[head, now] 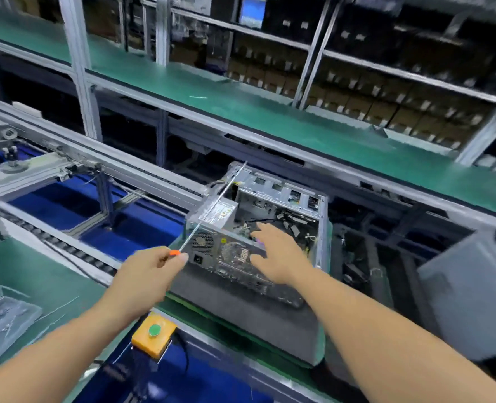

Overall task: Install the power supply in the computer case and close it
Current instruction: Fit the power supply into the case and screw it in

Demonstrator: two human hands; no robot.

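- At the far left a clear plastic tray (0, 318) lies on the green bench (52, 286); it seems to hold small metal parts, perhaps screws, but blur hides what they are.
- Your left hand (142, 274) has its fingers curled and pinched on the orange end of a long thin metal rod (215, 205), which slants up and away over the case. It may be a long screwdriver; its far tip is too faint to place.
- Below that hand sits an orange box with 1 green button (153, 333) on the bench edge.
- The computer case (270, 228) lies on its side, open face up, on a grey pad, between the 2 hands and in front of the conveyor rails.
- The power supply (215, 212) already sits in the case's near-left corner, its fan grille and socket showing at the rear panel.
- Judge it heavy, rigid and smooth-sided: hold it by the metal shell, never by its soft, snag-prone cables, and mind the thin sheet-metal case edges.
- Your right hand (276, 254) has its fingers spread and straight, holding nothing, over the rear edge; whether it touches the metal is unclear.
- The grey slab (470, 301) at far right, cut off by the frame, could be the side panel.
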